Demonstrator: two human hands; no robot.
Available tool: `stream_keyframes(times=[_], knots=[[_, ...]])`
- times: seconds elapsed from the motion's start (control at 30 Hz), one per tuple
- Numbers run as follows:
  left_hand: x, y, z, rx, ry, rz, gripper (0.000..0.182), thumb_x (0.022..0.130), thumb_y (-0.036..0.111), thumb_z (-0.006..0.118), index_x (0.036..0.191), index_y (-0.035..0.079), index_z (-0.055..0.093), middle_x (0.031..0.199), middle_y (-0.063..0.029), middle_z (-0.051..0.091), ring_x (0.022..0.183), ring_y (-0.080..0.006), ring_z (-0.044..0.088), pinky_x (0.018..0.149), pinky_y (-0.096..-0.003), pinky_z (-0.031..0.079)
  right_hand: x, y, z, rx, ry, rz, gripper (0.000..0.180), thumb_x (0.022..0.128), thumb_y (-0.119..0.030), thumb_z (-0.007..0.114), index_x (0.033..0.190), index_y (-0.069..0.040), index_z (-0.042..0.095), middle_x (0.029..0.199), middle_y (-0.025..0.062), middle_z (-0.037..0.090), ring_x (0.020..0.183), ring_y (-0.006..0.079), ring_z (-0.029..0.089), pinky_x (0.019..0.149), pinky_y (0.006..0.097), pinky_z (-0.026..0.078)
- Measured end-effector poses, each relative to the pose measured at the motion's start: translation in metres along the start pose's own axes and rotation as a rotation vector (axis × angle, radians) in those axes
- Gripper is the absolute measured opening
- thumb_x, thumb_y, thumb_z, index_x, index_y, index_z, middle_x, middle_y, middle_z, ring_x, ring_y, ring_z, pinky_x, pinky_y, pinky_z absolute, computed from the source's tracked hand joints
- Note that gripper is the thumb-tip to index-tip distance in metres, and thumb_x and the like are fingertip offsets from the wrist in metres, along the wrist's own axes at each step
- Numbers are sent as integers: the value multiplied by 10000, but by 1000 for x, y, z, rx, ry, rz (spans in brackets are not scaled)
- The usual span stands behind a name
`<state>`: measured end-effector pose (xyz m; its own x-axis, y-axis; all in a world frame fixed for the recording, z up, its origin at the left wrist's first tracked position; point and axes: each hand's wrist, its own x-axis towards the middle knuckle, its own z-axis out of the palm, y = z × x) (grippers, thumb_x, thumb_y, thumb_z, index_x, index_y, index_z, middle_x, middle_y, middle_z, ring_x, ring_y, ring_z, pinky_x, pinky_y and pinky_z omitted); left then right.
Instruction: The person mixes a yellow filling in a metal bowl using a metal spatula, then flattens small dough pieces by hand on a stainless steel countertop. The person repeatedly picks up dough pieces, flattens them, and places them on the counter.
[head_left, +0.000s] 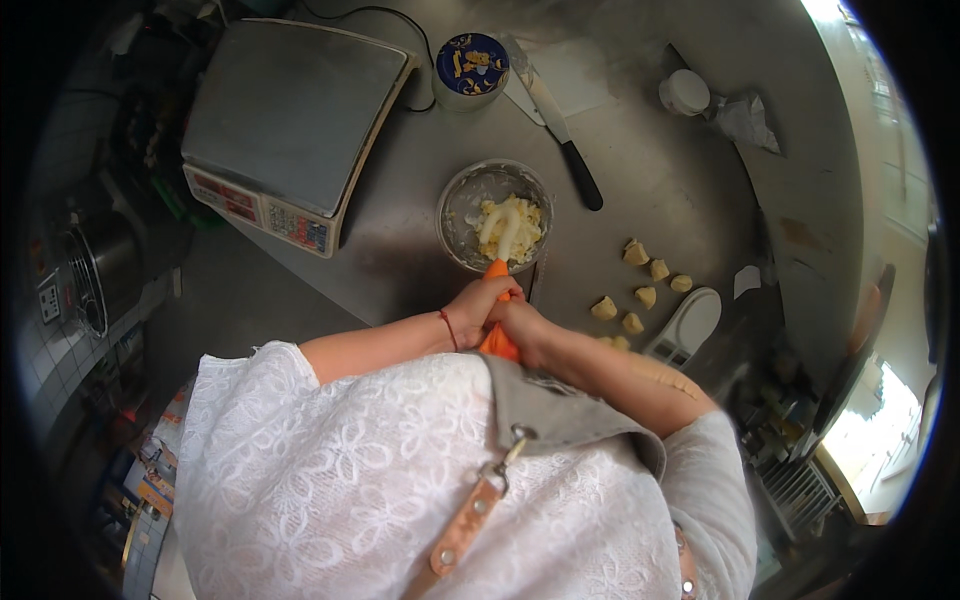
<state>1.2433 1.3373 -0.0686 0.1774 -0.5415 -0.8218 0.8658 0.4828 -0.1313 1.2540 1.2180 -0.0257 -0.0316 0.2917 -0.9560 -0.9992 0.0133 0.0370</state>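
My left hand (480, 304), with a red string at the wrist, closes around the upper part of an orange piping bag (499, 346). Pressed against it, my right hand (523, 324) grips the same bag just behind. From the bag's tip, a thick pale cream strand (508, 231) curls into a round metal bowl (461, 201). The strand lies on a crumbly yellow and white mixture (531, 217) in the bowl. White smears coat the bowl's inner wall. The bag's rear end is hidden by my body and apron.
A large weighing scale (292, 120) stands left on the steel worktop. Behind the bowl are a blue-lidded jar (472, 67) and a long black-handled knife (581, 176). To the right lie several dough pieces (645, 296), a small white scale (697, 315) and a white tub (686, 91).
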Motion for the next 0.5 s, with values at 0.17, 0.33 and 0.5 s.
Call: stream_keyframes(times=[0.17,0.33,0.5], knots=[[2,3,1,-35,26,25,164,951,202,644,896,48,632,862,-64,621,788,-190,620,746,-352,542,-3,-7,1,-7,16,4,278,904,-68,587,1174,-3,575,1086,158,662,973,296,712,828,457,614],[-15,6,4,48,-40,68,272,1045,307,623,1021,37,640,994,-81,662,855,-182,637,759,-325,542,-8,-10,-6,24,-114,-7,232,901,-48,606,1129,-13,591,992,132,663,866,260,704,774,399,611],[-33,11,-5,98,-227,210,422,1101,442,565,1221,40,610,1183,-107,676,1042,-199,670,893,-350,573,-17,-16,-16,79,-249,52,163,896,-51,633,1055,-27,611,887,97,656,778,218,691,745,361,607]])
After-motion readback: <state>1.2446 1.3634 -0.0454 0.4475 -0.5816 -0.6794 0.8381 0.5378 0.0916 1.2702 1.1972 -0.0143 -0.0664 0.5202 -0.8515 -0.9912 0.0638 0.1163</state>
